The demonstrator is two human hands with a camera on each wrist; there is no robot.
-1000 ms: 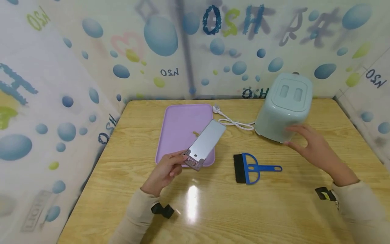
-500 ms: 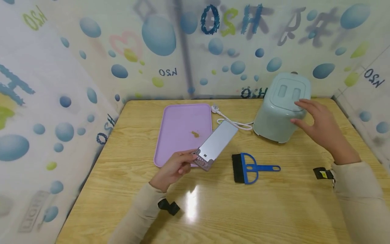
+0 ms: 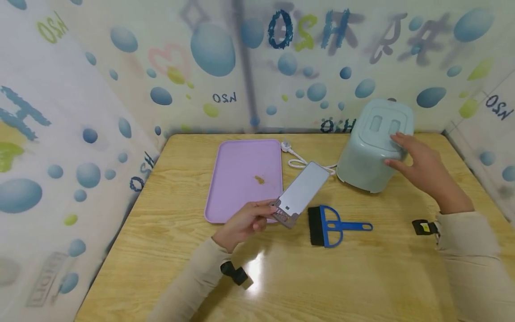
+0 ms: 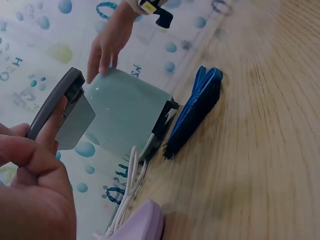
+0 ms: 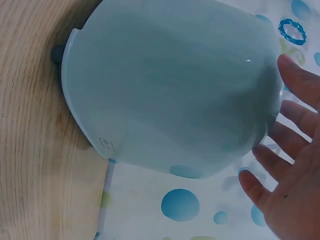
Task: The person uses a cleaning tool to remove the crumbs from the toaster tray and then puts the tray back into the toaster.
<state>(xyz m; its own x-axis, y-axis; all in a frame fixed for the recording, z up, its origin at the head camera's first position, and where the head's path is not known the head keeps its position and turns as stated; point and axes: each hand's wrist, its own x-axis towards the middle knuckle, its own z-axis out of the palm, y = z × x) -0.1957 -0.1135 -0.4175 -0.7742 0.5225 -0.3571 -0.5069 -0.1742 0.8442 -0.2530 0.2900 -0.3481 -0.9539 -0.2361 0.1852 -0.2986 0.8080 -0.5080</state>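
Observation:
In the head view my left hand pinches a toaster's crumb tray by its grey-brown end, thumb on top. The tray is a flat silvery plate, held above the table and tilted up to the right. A pale green toaster with a two-slot lid stands at the back right. My right hand is at the toaster's top front edge, thumb and fingers spread. In the right wrist view the fingertips lie right at the toaster's rounded top. Brown crumbs lie on a lilac tray at the left.
A brush with black bristles and a blue handle lies on the wooden table, in front of the toaster. The toaster's white cord and plug lie between it and the lilac tray. Patterned walls border the table's back and sides.
My left hand has carried the crumb tray to the right, off the lilac tray toward the toaster. My right hand has risen from the toaster's lower front to its top edge.

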